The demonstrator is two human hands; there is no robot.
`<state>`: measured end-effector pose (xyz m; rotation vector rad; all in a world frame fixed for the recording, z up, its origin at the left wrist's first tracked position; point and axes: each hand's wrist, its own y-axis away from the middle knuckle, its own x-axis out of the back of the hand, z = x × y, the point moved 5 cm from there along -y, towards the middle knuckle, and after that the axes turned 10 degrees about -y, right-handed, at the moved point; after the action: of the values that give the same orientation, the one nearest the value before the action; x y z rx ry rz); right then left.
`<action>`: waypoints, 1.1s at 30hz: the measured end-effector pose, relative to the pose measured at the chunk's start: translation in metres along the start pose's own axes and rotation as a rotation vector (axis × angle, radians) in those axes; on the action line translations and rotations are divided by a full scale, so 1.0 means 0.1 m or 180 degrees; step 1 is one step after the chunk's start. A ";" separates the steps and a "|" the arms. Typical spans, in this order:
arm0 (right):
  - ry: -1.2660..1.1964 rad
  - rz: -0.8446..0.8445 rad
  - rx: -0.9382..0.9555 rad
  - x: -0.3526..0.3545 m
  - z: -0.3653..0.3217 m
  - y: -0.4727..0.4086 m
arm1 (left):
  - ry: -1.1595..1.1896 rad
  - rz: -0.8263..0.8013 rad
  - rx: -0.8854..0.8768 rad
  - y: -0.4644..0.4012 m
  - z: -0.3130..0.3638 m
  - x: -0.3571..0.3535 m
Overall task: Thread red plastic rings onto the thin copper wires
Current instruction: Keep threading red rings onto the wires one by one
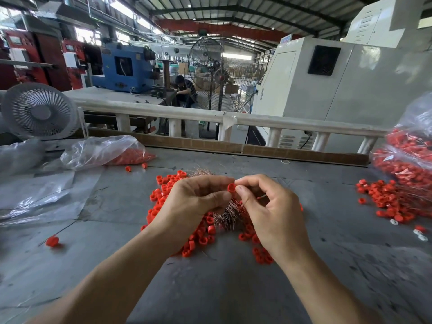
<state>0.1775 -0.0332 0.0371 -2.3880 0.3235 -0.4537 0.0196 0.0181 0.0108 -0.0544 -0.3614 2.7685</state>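
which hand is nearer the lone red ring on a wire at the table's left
Left. The left hand is nearer the lone red ring; the right hand is farther right.

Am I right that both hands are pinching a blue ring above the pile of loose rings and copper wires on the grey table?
Not quite: the head view shows the ring is red, not blue. The left hand and right hand do pinch it above the pile and copper wires.

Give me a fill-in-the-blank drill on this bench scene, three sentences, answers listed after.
1. The right hand and left hand meet at one red ____ between their fingertips.
2. The bundle of thin wires under the hands is ____ coloured.
3. The small white fan stands at the table's far ____ corner.

Missing words: ring; copper; left
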 end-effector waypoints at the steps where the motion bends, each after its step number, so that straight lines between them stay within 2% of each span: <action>1: -0.0020 -0.0005 0.0006 0.00 0.00 0.00 | 0.0045 -0.0002 -0.0013 0.00 0.00 -0.01; 33: -0.0043 -0.0127 -0.0121 -0.01 -0.05 0.00 | 0.0156 0.0083 -0.0057 0.01 -0.01 -0.01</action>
<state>0.1745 -0.0354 0.0403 -2.4371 0.2812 -0.4531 0.0199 0.0172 0.0091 -0.1322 -0.3753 2.7841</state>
